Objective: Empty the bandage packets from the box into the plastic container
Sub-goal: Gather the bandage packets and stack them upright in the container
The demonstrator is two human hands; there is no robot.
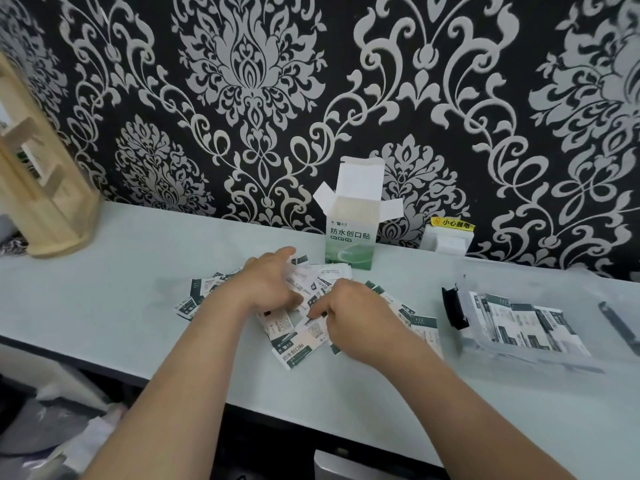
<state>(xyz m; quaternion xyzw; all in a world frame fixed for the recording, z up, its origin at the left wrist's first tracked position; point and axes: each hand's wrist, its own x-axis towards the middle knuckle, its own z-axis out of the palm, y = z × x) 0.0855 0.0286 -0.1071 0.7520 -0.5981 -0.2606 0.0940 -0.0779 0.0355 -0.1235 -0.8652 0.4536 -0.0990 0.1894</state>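
Observation:
A green-and-white bandage box [350, 233] stands upright with its top flaps open, at the back of the pale counter [138, 289]. Several white-and-green bandage packets [298, 348] lie scattered in a pile on the counter in front of the box. My left hand [268, 284] lies over the pile's left part, fingers curled onto packets. My right hand [349, 317] rests on the pile's right part, its forefinger and thumb pinching at a packet. A clear plastic container [491, 344] sits at the right and holds several packets [526, 327].
A wooden rack [45, 188] stands at the far left of the counter. A white wall socket with a yellow warning label [448, 237] is behind the container. A black clip [452, 306] is on the container's left end. The counter's front edge runs below my forearms.

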